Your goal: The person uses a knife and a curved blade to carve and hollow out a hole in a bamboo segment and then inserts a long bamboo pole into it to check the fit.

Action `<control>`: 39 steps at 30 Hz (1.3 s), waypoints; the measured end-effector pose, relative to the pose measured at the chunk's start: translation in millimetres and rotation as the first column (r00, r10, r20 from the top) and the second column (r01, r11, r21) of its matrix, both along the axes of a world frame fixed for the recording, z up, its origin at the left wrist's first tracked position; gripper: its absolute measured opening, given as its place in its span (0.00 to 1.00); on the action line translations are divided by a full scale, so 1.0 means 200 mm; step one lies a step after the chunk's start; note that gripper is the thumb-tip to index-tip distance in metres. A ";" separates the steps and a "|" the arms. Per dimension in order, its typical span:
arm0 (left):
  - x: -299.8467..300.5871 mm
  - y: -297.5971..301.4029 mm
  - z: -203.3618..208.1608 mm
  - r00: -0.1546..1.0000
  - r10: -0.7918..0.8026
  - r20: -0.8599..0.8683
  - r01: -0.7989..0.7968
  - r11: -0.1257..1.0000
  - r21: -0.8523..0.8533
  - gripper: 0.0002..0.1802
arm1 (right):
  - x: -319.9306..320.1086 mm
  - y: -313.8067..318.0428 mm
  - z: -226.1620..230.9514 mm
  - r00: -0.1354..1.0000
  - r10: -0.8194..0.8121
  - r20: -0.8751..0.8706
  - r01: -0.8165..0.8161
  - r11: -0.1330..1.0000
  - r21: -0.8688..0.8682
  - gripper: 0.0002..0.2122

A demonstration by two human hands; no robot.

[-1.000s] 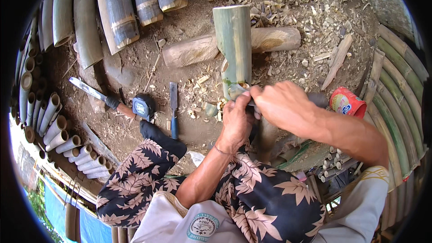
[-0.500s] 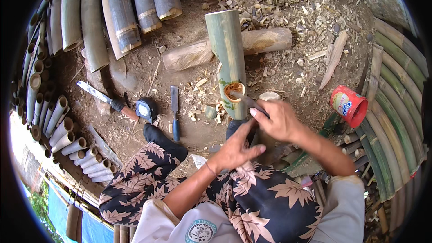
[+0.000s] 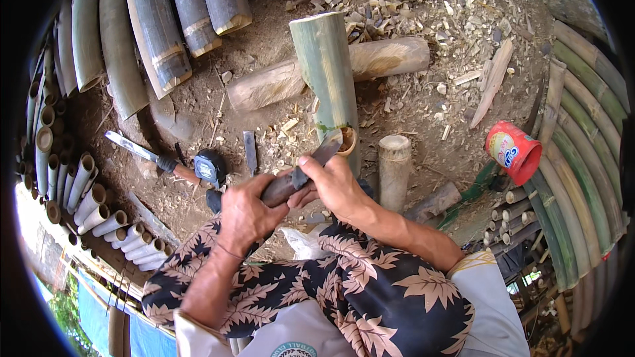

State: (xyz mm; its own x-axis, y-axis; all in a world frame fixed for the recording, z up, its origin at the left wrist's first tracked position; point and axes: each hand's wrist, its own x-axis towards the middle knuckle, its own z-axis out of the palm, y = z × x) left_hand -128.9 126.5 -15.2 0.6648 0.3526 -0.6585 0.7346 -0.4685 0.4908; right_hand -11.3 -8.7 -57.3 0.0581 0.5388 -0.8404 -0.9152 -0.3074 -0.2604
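A knife with a short grey blade (image 3: 329,147) and a dark handle (image 3: 278,190) lies slantwise across both my hands, its blade pointing up and right. My left hand (image 3: 248,211) is wrapped round the handle. Farther up, my right hand (image 3: 336,188) is closed on the knife near the base of the blade, thumb on top. Just beyond the blade is a green bamboo tube (image 3: 323,59), resting across a wooden log (image 3: 390,57). At the tube's near end a pale round opening (image 3: 348,139) with brownish material inside is partly hidden by the knife.
A chisel (image 3: 249,149), a black tape measure (image 3: 210,166) and a machete (image 3: 135,145) lie to the left. An upright log piece (image 3: 394,172) and a tipped red container (image 3: 512,152) are on the right. Bamboo poles stack along both sides; wood chips litter the ground.
The knife has come away from the round opening and swung toward my left. My left hand, open before, now grips its handle, and my right hand has shifted left and nearer to me.
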 end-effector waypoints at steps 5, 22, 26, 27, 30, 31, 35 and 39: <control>0.51 0.22 0.23 0.822 -0.546 -0.164 0.561 0.825 0.064 0.11 | 0.10 -0.03 0.05 0.872 -0.407 -0.273 0.441 0.894 0.073 0.17; 0.42 0.39 -0.01 0.692 -0.720 -0.047 0.707 0.689 -0.161 0.06 | -0.04 -0.18 -0.03 0.721 -0.370 -0.585 0.411 0.909 -0.069 0.13; -0.03 0.11 -0.16 0.939 -0.341 0.040 0.343 0.925 -0.164 0.15 | -0.02 -0.17 0.04 0.965 -0.098 -0.244 0.043 0.974 -0.220 0.11; -0.12 -0.01 -0.19 0.972 -0.236 0.000 0.231 0.950 -0.208 0.16 | -0.04 -0.21 0.01 0.993 0.023 -0.118 -0.049 0.973 -0.225 0.11; -0.17 -0.37 -0.20 0.993 0.086 -0.075 -0.103 0.963 -0.249 0.19 | -0.03 -0.26 0.03 0.962 0.229 0.149 -0.173 0.933 -0.314 0.11; -0.17 -0.49 -0.20 0.977 0.190 -0.098 -0.211 0.933 -0.291 0.20 | -0.08 -0.35 -0.06 0.845 0.363 0.393 -0.245 0.916 -0.319 0.10; 0.04 -0.79 -0.12 0.804 0.567 -0.180 -0.586 0.703 -0.402 0.20 | 0.00 -0.33 -0.04 0.588 0.591 0.553 -0.293 0.792 -0.536 0.11; 0.05 -0.81 -0.17 0.951 0.287 -0.117 -0.308 0.913 -0.268 0.37 | 0.02 -0.33 -0.05 0.618 0.579 0.532 -0.268 0.791 -0.550 0.15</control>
